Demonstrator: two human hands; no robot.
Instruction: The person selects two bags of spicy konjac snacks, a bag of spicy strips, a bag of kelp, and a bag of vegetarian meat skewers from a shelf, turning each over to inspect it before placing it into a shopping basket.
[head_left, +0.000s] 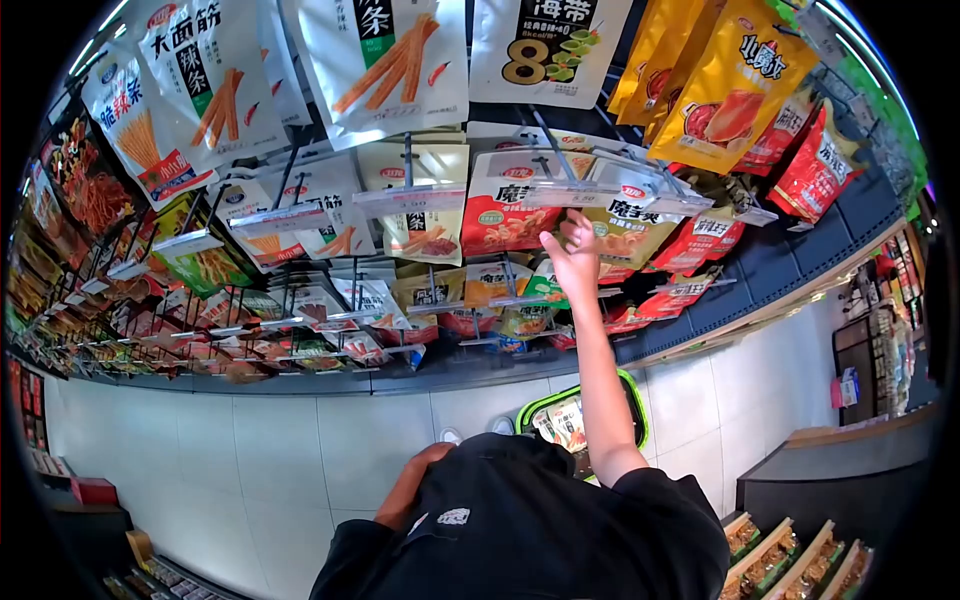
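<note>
My right hand [574, 258] is raised in front of the hanging rack, its thumb and fingers apart and holding nothing I can see. Close to its fingertips hang a red snack packet [510, 222] and an olive-gold snack packet [630, 232]. A clear price-tag holder [570, 194] sticks out just above the fingers. My left hand [432, 455] is low beside my body, with its fingers mostly hidden. Below my right forearm stands a shopping basket [642, 408] with a bright green rim. White snack packets [562, 424] lie in it.
Large white packets [385, 70] and yellow packets [735, 90] hang along the top row. Metal pegs and price tags jut out from the rack. Tiled floor [280, 440] runs behind its dark base. Wooden bins [790, 560] stand at lower right.
</note>
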